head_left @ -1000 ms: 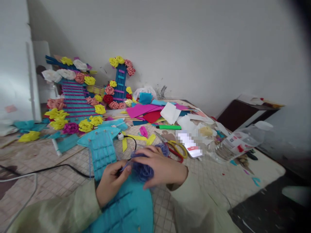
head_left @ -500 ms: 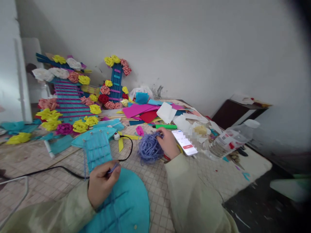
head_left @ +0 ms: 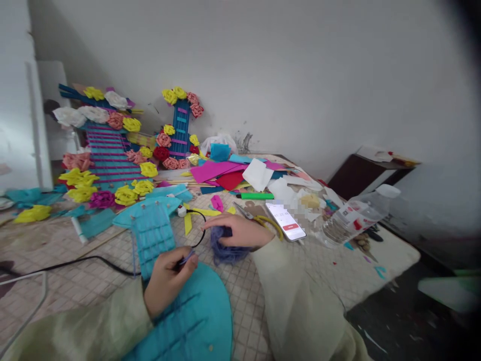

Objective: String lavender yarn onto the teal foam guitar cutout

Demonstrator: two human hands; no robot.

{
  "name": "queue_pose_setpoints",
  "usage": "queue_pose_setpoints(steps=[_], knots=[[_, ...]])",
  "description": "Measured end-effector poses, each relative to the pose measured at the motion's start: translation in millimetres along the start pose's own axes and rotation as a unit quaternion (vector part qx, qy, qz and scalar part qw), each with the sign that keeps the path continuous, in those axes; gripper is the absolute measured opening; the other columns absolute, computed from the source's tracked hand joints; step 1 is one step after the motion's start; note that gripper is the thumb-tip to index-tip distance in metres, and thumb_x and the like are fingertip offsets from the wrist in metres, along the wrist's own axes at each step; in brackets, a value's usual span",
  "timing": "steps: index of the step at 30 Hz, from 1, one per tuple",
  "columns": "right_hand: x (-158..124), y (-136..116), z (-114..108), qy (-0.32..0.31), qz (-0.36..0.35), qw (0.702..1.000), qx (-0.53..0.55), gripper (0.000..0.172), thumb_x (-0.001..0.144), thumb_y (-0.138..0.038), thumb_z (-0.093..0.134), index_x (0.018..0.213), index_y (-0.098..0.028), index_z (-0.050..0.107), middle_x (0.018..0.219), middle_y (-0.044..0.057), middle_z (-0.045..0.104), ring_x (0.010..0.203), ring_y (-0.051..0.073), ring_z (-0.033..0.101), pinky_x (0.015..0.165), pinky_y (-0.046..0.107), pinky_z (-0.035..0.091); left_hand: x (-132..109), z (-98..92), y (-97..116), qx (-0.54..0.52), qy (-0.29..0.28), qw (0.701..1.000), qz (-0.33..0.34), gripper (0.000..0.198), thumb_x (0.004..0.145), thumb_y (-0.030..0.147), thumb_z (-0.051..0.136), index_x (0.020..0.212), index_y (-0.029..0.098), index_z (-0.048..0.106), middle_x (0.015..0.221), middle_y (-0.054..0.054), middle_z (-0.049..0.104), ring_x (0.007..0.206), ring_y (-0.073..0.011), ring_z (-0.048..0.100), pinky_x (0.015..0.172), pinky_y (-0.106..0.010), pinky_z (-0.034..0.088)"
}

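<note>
A turquoise guitar-like shape [head_left: 210,301] with yarn strung along it lies in front of me. Over its middle, my left hand [head_left: 171,281] is closed on a bit of purple yarn between thumb and fingers. Just right of it, a loose ball of purple yarn [head_left: 229,253] rests on the tiled-pattern tabletop. My right hand [head_left: 238,230] is over the ball, thumb and fingers apart, its thumb touching or close to the strands. Yellow-handled scissors [head_left: 276,224] lie behind the right wrist.
A phone [head_left: 286,221] and a clear plastic bottle [head_left: 355,218] are on the right. Coloured paper [head_left: 214,170] and a green marker [head_left: 255,196] lie behind. Flower-trimmed boards [head_left: 108,155] stand back left. A black cable [head_left: 93,258] crosses the left side.
My right hand has opened from its pinch on the yarn ball and shifted left over it, uncovering the scissors. My left hand has moved slightly right with the yarn.
</note>
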State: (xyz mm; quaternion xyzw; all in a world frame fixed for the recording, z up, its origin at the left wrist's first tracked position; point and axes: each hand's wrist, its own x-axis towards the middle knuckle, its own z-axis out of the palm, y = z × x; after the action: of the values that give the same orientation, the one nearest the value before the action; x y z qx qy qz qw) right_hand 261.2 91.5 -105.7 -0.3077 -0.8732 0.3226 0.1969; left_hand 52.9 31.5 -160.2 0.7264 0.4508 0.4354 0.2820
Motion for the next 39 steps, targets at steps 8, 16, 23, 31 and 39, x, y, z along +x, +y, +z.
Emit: queue_pose_setpoints(steps=[8, 16, 23, 31, 39], knots=[[-15.4, 21.5, -14.6, -0.063, 0.140, 0.985, 0.079, 0.049, 0.071, -0.036, 0.067, 0.116, -0.019, 0.057, 0.115, 0.007, 0.061, 0.104, 0.020, 0.057, 0.088, 0.030, 0.044, 1.2, 1.0, -2.9, 0.007, -0.008, 1.000, 0.016, 0.034, 0.078, 0.032, 0.044, 0.047, 0.019, 0.039, 0.046, 0.005, 0.032, 0.042, -0.0092, 0.034, 0.041, -0.022, 0.029], [-23.0, 31.7, -12.0, -0.056, 0.195, 0.976, 0.081, 0.038, 0.071, -0.024, 0.063, 0.109, -0.021, 0.062, 0.104, 0.003, 0.065, 0.075, 0.014, 0.062, 0.056, 0.021, 0.047, -1.2, 0.5, -5.1, 0.013, 0.000, 1.000, 0.024, 0.033, 0.078, 0.031, 0.045, 0.048, 0.019, 0.042, 0.046, 0.004, 0.037, 0.043, -0.0096, 0.037, 0.042, -0.022, 0.032], [-17.8, 20.7, -6.3, 0.004, 0.184, 0.983, -0.001, 0.011, 0.057, -0.018, 0.070, 0.068, -0.017, 0.069, 0.062, -0.003, 0.063, 0.060, 0.012, 0.056, 0.055, 0.021, 0.039, -1.3, -1.2, -1.7, 0.019, 0.008, 0.999, 0.037, 0.032, 0.078, 0.030, 0.045, 0.048, 0.019, 0.044, 0.046, 0.003, 0.042, 0.043, -0.0103, 0.041, 0.042, -0.022, 0.036], [-5.7, 15.1, 2.4, 0.322, 0.233, 0.912, -0.100, 0.015, 0.069, -0.022, 0.055, 0.081, -0.019, 0.063, 0.076, 0.003, 0.062, 0.075, 0.020, 0.054, 0.073, 0.031, 0.038, -3.1, -3.4, 5.7, 0.039, 0.038, 0.997, 0.056, 0.028, 0.072, 0.028, 0.052, 0.045, 0.019, 0.050, 0.043, 0.003, 0.050, 0.042, -0.0114, 0.046, 0.048, -0.023, 0.042], [-17.1, 38.2, -12.2, 0.339, 0.230, 0.911, 0.046, 0.029, 0.063, -0.010, 0.050, 0.087, -0.018, 0.062, 0.090, 0.004, 0.064, 0.083, 0.019, 0.057, 0.080, 0.034, 0.043, -2.7, -5.3, 3.7, 0.041, 0.043, 0.998, 0.014, 0.024, 0.072, 0.030, 0.051, 0.050, 0.018, 0.054, 0.044, 0.002, 0.050, 0.042, -0.0122, 0.045, 0.043, -0.023, 0.038]])
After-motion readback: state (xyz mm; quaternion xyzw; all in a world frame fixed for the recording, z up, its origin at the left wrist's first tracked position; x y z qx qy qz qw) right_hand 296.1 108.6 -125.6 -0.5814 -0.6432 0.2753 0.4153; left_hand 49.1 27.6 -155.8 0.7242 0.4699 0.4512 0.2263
